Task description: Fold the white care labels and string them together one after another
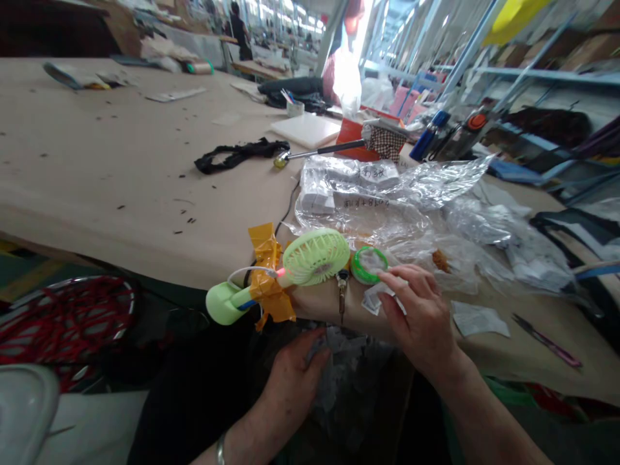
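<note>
My right hand (420, 315) reaches over the table's front edge, fingers stretched and thumb apart from them. Its fingertips are beside a round green-rimmed container (369, 265) with whitish contents. A small translucent white piece (372, 301) lies by the thumb; whether the hand touches it is unclear. Lower down, my left hand (296, 373) is curled above the lap, thumb near the forefinger; anything between them is too small to make out. Pale translucent scraps (341, 368) lie below it. A pointed tool like a soldering iron (342, 290) juts over the edge between the hands.
A light-green fan (317, 257) is fixed to the edge with orange tape (265, 274). Clear plastic bags (368, 206) cover the table behind. Pink-handled scissors or tweezers (547, 341) and a white paper packet (479, 319) lie right. A red-strapped round seat (68, 316) stands left.
</note>
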Demonstrator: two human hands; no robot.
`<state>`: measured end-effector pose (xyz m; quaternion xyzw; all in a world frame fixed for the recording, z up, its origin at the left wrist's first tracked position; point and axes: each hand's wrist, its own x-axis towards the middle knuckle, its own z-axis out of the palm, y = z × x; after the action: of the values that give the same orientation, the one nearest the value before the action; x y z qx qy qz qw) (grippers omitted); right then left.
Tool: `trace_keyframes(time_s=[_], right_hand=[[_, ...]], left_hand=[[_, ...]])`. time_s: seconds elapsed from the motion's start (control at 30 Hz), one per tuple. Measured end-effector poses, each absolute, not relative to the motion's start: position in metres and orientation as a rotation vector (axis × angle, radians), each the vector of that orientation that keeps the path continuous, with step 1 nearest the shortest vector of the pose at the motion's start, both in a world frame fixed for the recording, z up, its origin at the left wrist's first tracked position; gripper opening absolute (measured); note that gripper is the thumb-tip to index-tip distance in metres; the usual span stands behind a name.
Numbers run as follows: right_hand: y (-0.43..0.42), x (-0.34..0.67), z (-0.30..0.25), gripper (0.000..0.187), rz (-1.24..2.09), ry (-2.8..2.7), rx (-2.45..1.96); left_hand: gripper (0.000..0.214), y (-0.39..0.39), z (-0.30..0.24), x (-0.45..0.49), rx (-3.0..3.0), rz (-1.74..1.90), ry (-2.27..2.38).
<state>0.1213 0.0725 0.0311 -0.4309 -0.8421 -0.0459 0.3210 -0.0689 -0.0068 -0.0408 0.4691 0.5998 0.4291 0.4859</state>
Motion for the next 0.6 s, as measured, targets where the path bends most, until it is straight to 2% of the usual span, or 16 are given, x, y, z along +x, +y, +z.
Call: trace_keyframes(time_s=[0.13, 0.23, 0.37, 0.53, 0.6], right_hand=[[0.092, 0.122, 0.028, 0.022, -0.275, -2.291, -1.267], [0.088, 0.129, 0.022, 0.019, -0.210, -2.198, -1.199], [0.071, 0.142, 0.011, 0.005, -0.131, -2.130, -1.131], [0.049, 0.144, -0.008, 0.028, -0.237, -2.299, -1.203], [0.045, 0.143, -0.013, 0.026, -0.263, -2.279, -1.189]], left_hand=[[0.016, -0.013, -0.044, -0.069, 1.170, 0.966, 1.516], [0.014, -0.016, -0.046, -0.069, 1.167, 0.956, 1.520], [0.013, -0.018, -0.049, -0.066, 1.171, 0.938, 1.521], [0.015, -0.020, -0.049, -0.060, 1.207, 0.863, 1.511], [0.017, -0.021, -0.050, -0.057, 1.226, 0.849, 1.490]])
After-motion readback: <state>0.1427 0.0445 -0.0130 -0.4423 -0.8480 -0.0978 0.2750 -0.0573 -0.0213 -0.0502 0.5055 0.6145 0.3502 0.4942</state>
